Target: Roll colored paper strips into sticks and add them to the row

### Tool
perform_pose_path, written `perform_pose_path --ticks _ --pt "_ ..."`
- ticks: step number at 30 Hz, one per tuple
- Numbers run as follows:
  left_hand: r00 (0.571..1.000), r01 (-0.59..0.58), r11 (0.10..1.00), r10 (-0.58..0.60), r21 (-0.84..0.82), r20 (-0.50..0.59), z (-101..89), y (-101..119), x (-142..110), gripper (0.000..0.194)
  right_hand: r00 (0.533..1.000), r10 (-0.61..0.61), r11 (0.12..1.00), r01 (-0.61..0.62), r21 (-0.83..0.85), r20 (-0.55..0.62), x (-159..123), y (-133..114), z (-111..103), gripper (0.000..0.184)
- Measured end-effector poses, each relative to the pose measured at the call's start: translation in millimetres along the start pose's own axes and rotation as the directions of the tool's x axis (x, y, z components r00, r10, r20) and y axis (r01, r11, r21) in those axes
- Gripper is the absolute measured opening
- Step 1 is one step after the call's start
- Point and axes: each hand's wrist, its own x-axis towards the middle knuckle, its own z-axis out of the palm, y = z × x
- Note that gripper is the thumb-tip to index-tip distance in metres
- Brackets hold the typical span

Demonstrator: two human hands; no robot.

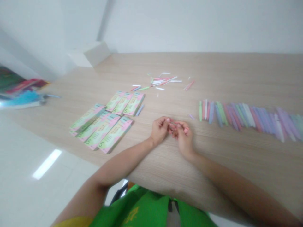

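My left hand (161, 130) and my right hand (185, 137) meet above the table, fingertips pinched close together. Between them may be something small and thin, too blurred to make out. A short purple piece (191, 117) lies on the wood just beyond my right hand. To the right runs a long row of slim pastel sticks (257, 119) in green, pink, white, blue and purple, set side by side. Several flat green-and-pink boxes (115, 134) marked with a 5 lie in two groups left of my hands, with a blue-purple stick (139, 110) beside them.
Farther back on the wooden table (213, 195) is a loose scatter of thin white, red and green pieces (163, 81). A white box (92, 55) stands at the back left by the wall. Blue and red packages (23, 94) lie at the far left.
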Motion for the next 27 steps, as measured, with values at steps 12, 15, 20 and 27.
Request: perform_pose_path --ticks 12,15,20,27 --pt "0.953 0.161 0.986 -0.164 -0.032 -0.254 4.9 -13 -3 0.038 0.997 -0.061 0.976 0.067 -0.208 0.037 -3 23 8 0.019" --pt "0.935 0.207 0.974 -0.223 -0.087 -0.275 8.3 -10 -4 0.033 0.995 -0.093 0.958 0.094 -0.270 0.016 0 24 10 0.019" --pt "0.932 0.193 0.979 -0.202 -0.059 -0.302 14.2 -5 -7 0.033 0.988 -0.148 0.920 0.125 -0.372 -0.035 4 23 10 0.019" --pt "0.892 0.183 0.983 -0.166 0.002 -0.422 16.9 1 -5 0.038 0.986 -0.156 0.940 0.131 -0.315 -0.055 -6 5 12 0.030"
